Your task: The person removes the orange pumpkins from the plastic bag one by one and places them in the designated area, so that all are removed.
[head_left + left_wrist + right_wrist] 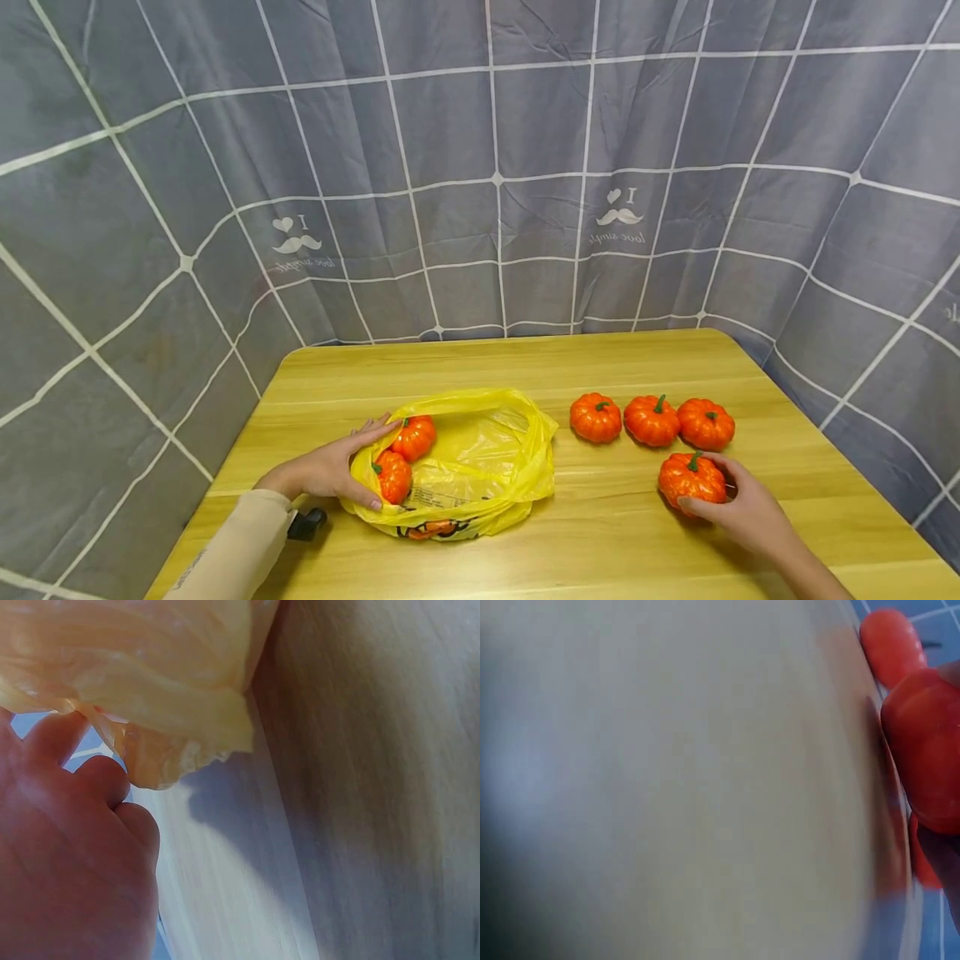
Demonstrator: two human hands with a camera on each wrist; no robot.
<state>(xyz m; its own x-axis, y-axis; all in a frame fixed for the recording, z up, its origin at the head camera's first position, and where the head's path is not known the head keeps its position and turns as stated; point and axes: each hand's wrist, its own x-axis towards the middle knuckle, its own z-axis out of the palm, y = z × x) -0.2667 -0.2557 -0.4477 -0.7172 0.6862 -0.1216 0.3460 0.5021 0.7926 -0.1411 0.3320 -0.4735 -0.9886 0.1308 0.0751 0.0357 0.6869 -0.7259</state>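
A yellow plastic bag (pixel 534 467) lies on the wooden table with its mouth spread wide. Two small orange pumpkins (pixel 415 437) are inside at its left end. My left hand (pixel 326 468) grips the left rim, thumb near side and fingers far side; the left wrist view shows curled fingers against the bag (pixel 172 667). On the right, my right hand (pixel 753 504) holds another orange pumpkin (pixel 688 482) with a green stem, thumb on the near side. That pumpkin (pixel 928 746) appears raised off the table in the right wrist view.
Behind the held one, three more orange pumpkins (pixel 652 421) stand in a row on the table (pixel 480 362). A grey curtain with white lines (pixel 450 167) surrounds the table's back and sides. A black strap end (pixel 306 525) sticks out by the left wrist.
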